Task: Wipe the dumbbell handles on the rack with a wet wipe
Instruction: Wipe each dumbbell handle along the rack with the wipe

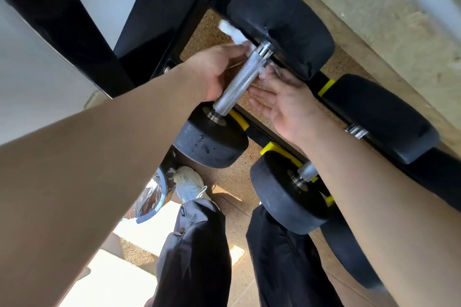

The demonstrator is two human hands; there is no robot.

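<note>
Where the dumbbell handle (239, 82) meets its far head, the wet wipe (233, 31) is seen on both sides of the bar, one end gripped by the left hand (214, 70) just left of the handle. The right hand (284, 104) is held palm-up just right of it, fingers nearly straight, tips at the wipe's other end; a pinch cannot be confirmed. A second dumbbell (287, 197) is noted alongside on the rack (254, 132), under the right forearm. Speckled floor (232, 177) is visible beneath.

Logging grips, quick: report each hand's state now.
Left hand: holds the wipe beside the handle.
Right hand: touches the wipe; grip cannot be told.
</note>
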